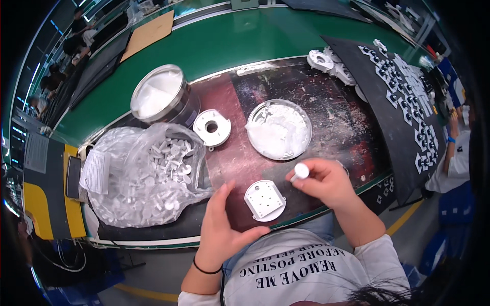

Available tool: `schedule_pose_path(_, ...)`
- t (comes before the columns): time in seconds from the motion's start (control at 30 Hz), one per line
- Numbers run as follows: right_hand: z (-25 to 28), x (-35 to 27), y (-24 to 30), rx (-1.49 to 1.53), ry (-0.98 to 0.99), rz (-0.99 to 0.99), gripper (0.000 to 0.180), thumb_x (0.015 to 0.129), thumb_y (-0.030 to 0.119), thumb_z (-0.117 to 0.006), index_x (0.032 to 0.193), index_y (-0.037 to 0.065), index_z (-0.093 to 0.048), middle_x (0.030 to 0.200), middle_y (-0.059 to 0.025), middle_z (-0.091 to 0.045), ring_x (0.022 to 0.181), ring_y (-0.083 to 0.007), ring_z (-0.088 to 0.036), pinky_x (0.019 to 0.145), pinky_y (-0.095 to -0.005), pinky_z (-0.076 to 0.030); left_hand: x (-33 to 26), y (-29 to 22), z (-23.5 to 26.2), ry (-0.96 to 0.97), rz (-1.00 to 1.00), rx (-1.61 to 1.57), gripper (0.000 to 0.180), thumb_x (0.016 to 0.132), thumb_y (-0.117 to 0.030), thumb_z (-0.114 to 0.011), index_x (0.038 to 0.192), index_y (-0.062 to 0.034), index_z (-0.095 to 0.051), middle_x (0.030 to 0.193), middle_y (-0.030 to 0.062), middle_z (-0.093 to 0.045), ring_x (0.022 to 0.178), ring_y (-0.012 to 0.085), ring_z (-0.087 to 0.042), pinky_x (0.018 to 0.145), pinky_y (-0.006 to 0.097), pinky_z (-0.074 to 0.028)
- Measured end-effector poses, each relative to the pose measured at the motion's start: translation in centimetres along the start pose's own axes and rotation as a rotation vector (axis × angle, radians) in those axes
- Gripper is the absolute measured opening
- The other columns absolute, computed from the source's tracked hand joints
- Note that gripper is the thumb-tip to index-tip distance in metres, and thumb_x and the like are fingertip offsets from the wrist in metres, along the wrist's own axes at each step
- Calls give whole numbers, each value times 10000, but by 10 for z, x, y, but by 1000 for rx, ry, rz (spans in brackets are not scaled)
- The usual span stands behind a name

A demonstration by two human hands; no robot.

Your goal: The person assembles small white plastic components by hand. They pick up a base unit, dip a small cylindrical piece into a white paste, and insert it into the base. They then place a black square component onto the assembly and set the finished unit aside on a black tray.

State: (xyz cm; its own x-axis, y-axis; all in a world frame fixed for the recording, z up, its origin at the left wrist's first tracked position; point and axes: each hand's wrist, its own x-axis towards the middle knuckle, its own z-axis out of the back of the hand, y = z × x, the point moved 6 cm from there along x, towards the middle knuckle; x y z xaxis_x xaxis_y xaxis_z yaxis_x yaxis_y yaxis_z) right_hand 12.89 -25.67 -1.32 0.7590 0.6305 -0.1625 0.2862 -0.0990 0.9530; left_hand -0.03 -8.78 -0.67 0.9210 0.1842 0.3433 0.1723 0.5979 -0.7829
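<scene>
Currently I see one white plug [301,170] pinched in the right hand [324,182] fingertips, held above the mat just right of one white housing plate [264,200]. Left hand [220,224] lies open and empty, thumb touching that plate's near edge. Count elsewhere: one round disc part [212,127], one shallow dish of white grease [278,129], one open tin [162,97], one clear bag of plugs [145,176]. Finished pieces on the black sheet [398,102]: too many to count.
</scene>
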Motion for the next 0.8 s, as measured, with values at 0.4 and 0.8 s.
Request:
schedule_pose_path(0.4, -47, 16, 7, -713, 140, 458, 158, 764, 100, -681, 913, 48, -668, 862, -66, -646, 800, -234, -564, 734, -339, -447, 1, 7, -24, 44, -64, -18, 1061, 605, -282, -854, 1397, -2, -206, 1180, 197, -540, 1024, 370, -562, 876, 451, -448)
schedule_pose_path(0.8, -48, 14, 4, -743, 100, 410, 143, 783, 91, -682, 910, 25, -671, 847, -64, -654, 794, -203, -579, 728, -320, -454, 0, 10, -24, 43, -43, -60, 1026, 611, -253, -851, 1397, -7, -240, 1196, 210, -530, 1053, 387, -549, 890, 444, -450)
